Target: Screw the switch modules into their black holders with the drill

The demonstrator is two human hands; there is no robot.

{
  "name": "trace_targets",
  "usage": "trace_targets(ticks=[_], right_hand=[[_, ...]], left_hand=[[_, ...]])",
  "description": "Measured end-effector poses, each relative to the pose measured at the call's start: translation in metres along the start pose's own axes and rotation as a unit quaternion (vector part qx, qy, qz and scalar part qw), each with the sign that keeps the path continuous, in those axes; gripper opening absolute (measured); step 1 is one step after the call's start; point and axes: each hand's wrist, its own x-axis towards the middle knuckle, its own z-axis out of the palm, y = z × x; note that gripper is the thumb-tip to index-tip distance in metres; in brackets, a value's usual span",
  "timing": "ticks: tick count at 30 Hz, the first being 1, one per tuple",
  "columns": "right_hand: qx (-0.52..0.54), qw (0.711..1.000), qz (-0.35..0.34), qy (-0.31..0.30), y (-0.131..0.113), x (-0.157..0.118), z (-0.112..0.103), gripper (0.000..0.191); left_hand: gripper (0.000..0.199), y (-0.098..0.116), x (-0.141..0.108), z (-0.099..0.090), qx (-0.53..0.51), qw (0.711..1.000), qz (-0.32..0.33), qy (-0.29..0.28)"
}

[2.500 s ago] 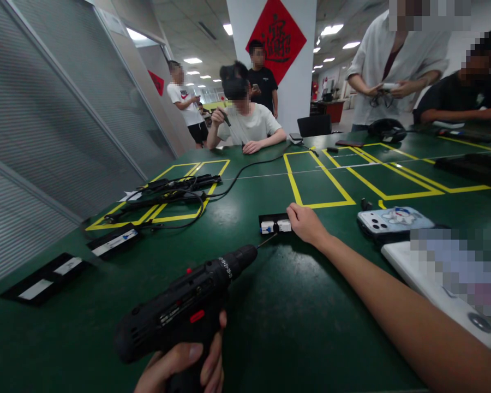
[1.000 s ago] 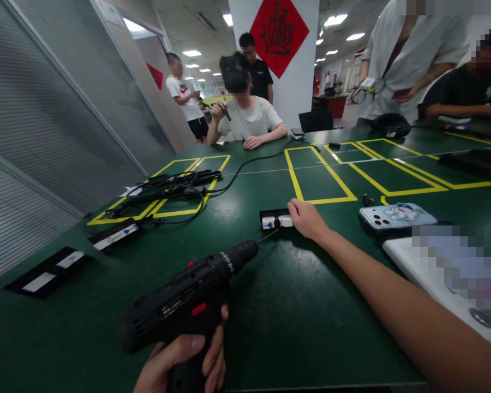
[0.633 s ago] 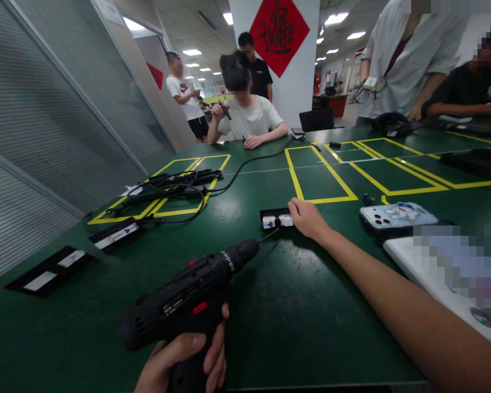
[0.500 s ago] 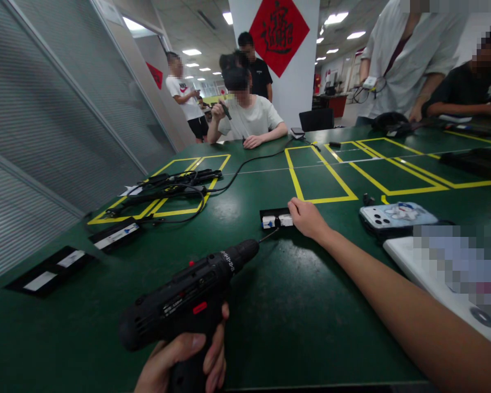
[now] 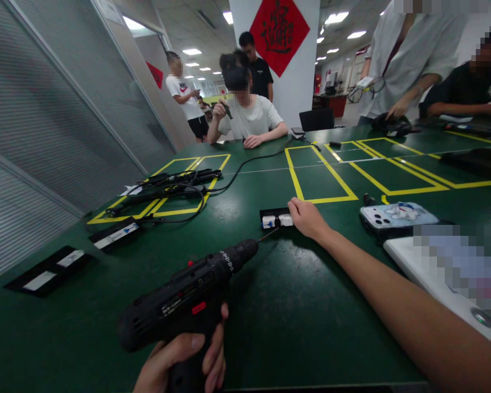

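My left hand [image 5: 180, 360] is wrapped round the grip of a black cordless drill [image 5: 188, 295], a finger near its trigger. The drill slants up and to the right, and its thin bit [image 5: 269, 234] ends at the front edge of a small black plate [image 5: 264, 214] carrying white and blue pieces. Whether the tip touches the plate I cannot make out. With its fingers closed on the right end of that plate, my right hand [image 5: 309, 218] rests on the table and hides part of it.
On the green table [image 5: 331, 338], two similar black plates [image 5: 114, 234] [image 5: 51, 271] lie at the left, below a heap of black cables [image 5: 167, 188]. A phone [image 5: 399, 215] and a white device [image 5: 442, 289] lie at the right. A person [image 5: 251, 117] sits opposite.
My hands, the drill and the small plate stay almost where they were. At the far right, a standing person's hand has moved onto the black object on the table.
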Motion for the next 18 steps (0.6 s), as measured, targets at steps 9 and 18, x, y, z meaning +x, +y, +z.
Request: trace_targets(ticks=[9,18], right_hand=[[-0.004,1.0,-0.002,-0.001,-0.0008,-0.0006,-0.0013,0.022],[-0.014,1.0,-0.007,-0.004,-0.0012,-0.0006,-0.0014,0.022]], left_hand=[[0.034,0.0005,-0.0012,0.0008,0.001,1.0,-0.006,0.002],[0.035,0.0005,0.0003,-0.0023,-0.01,1.0,-0.002,-0.021]])
